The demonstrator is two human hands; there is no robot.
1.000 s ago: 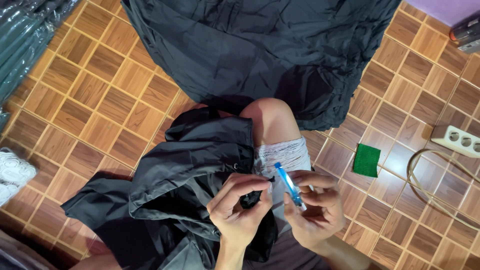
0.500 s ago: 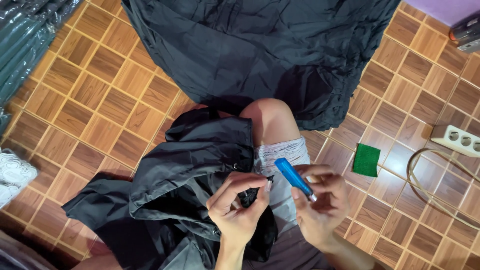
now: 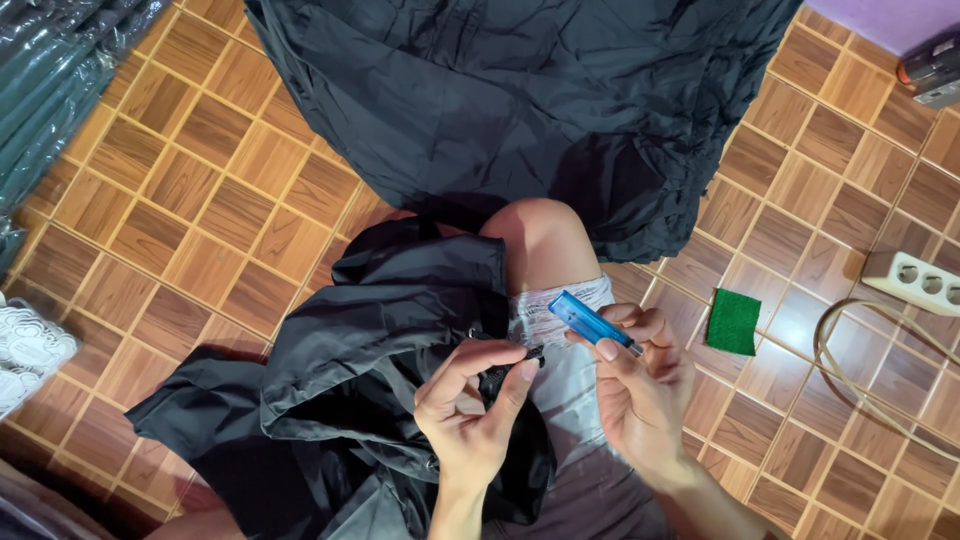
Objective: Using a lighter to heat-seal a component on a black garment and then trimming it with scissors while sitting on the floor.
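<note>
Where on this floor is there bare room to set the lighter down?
Bare tiles lie left of the black garment on the lap, below the large black cloth, and between the green pad and the cable. It is crowded around both hands and the lighter.

Green pad (image 3: 733,321), power strip (image 3: 918,283)

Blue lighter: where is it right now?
In the head view, the blue lighter sits right of centre, held in the right hand above the person's lap, just right of the left hand pinching the black garment.
</note>
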